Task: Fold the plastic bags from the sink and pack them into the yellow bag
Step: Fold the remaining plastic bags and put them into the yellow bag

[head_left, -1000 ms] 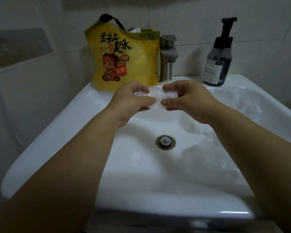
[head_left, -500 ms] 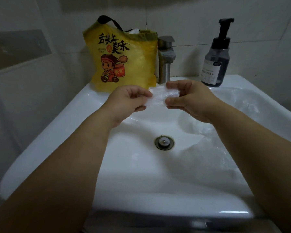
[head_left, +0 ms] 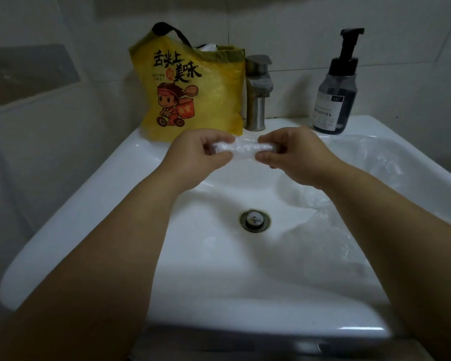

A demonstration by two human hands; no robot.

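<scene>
A clear plastic bag point(head_left: 241, 149), folded into a narrow strip, was held level between the two hands above the far part of the sink point(head_left: 115, 178). Its left end was pinched between the thumb and curled fingers of the left hand point(head_left: 198, 152); its right end was gripped in the same way by the right hand point(head_left: 294, 155). A short stretch of the strip was left exposed between the hands, which were set near each other but not touching.

The yellow bag point(head_left: 193, 92), printed with a cartoon figure and dark characters, was stood upright on the sink's ledge just beyond the left hand. Its black handle was raised, and a white item point(head_left: 208, 46) was seen at its open mouth. A steel tap point(head_left: 257, 95) was placed beyond the gap between the hands, beside the yellow bag. A dark pump bottle point(head_left: 336, 100) was stood beyond the right hand.

More crumpled clear plastic point(head_left: 370, 157) was spread over the basin to the right of and below the right hand. The drain point(head_left: 255, 220) was seen in the basin floor, nearer the body than both hands.
</scene>
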